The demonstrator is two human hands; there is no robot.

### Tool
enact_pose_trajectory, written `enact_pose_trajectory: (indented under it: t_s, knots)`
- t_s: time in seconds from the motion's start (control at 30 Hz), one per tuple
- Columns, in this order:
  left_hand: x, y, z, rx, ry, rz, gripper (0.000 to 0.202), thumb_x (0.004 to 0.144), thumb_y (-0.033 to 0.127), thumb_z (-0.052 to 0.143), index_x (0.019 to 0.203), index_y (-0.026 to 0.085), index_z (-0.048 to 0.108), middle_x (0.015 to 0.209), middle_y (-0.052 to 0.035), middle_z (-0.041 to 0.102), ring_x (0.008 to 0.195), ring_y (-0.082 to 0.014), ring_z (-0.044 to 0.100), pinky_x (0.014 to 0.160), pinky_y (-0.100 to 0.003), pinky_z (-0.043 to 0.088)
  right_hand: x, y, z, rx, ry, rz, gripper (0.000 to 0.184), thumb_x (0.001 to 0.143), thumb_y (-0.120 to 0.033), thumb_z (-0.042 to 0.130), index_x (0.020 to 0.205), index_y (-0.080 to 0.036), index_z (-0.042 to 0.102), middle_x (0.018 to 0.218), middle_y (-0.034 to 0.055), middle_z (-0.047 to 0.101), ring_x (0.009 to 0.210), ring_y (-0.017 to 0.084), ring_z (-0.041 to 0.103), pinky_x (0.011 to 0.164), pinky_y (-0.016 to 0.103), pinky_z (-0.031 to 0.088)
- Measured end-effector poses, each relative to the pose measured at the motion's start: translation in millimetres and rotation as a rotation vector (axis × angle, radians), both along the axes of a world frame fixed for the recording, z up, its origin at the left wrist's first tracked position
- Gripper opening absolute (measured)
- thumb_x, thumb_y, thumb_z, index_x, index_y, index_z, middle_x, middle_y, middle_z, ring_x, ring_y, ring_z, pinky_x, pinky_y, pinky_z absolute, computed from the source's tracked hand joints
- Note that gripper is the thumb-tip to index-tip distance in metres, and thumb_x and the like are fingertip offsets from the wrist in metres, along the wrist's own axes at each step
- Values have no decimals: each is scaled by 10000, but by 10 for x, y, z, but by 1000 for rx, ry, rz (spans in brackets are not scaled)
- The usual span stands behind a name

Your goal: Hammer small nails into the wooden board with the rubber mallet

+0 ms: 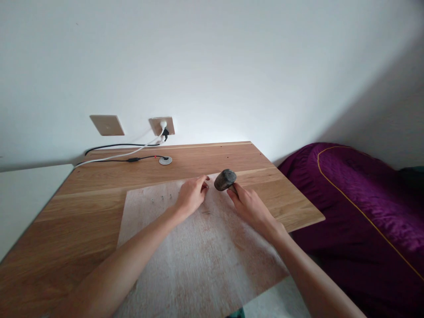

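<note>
A pale plywood board (pixel 198 256) lies on a wooden desk (pixel 82 207). My left hand (pixel 191 194) rests on the board near its far edge, fingers pinched round something small, seemingly a nail, at the fingertips. My right hand (pixel 249 204) grips the handle of a hammer (pixel 225 179), whose dark head hangs just right of the left fingertips. A few small nails (pixel 162 198) stand in the board to the left of my left hand.
Black and white cables (pixel 126 154) run along the desk's back edge to a wall socket (pixel 162 125). A round grey grommet (pixel 165 160) sits in the desk. A purple bedcover (pixel 357 207) lies to the right of the desk.
</note>
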State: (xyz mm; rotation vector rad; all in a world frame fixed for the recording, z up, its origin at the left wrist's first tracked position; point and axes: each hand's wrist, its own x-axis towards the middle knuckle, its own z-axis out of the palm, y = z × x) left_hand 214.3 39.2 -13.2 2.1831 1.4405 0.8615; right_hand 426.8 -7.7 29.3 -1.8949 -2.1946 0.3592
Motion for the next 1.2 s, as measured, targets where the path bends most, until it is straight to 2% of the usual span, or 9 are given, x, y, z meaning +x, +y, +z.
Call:
enact_pose_trajectory:
  t_s: [0.13, 0.27, 0.4, 0.6, 0.8, 1.03, 1.2]
  knots:
    - [2, -12, -25, -26, -77, -14, 385, 874, 9, 650, 1216, 184, 679, 950, -55, 800, 878, -214, 755, 820, -315, 556, -167, 5, 137, 37, 45, 43, 258, 1100, -330, 419, 1165, -196, 629, 1012, 124, 803, 895, 281, 766, 664, 282, 367]
    - [-8, -18, -33, 2, -124, -2, 379, 850, 42, 688, 1203, 179, 692, 948, -58, 781, 857, -205, 732, 793, -300, 553, -270, 10, 192, 59, 22, 67, 243, 1101, -332, 421, 1150, -206, 623, 1022, 113, 801, 881, 274, 764, 653, 283, 352]
    - [-4, -9, -36, -44, -164, 1, 383, 849, 34, 679, 1200, 185, 707, 877, -41, 780, 815, -203, 737, 783, -296, 553, -273, 18, 192, 59, -33, 65, 248, 1107, -331, 410, 1153, -201, 617, 1034, 117, 798, 883, 270, 760, 653, 285, 349]
    - [-8, 3, -65, -41, -147, -8, 508, 861, 33, 652, 1350, 171, 628, 961, -63, 806, 874, -216, 756, 822, -317, 566, -259, 30, 176, -5, -139, 88, 252, 1107, -350, 416, 1179, -204, 609, 1028, 109, 795, 891, 266, 755, 667, 292, 354]
    - [-21, -4, -59, -30, -124, -29, 523, 865, 16, 633, 1371, 146, 605, 987, -88, 809, 908, -232, 764, 833, -322, 568, -317, -3, 215, -12, -227, 90, 271, 1113, -345, 382, 1209, -197, 588, 1054, 118, 790, 894, 288, 763, 633, 309, 330]
    - [-16, -14, -53, -27, -92, -12, 532, 858, -2, 610, 1377, 113, 601, 995, -110, 801, 930, -253, 759, 858, -346, 569, -348, -37, 195, -6, -211, 70, 284, 1122, -374, 371, 1197, -206, 587, 1029, 107, 791, 853, 269, 761, 630, 299, 330]
    - [-4, -19, -68, -16, -68, -13, 517, 872, 4, 600, 1373, 129, 585, 998, -96, 784, 939, -242, 747, 883, -362, 577, -285, -19, 147, -4, -106, 86, 278, 1115, -362, 395, 1186, -200, 608, 1010, 103, 799, 886, 271, 763, 644, 293, 335]
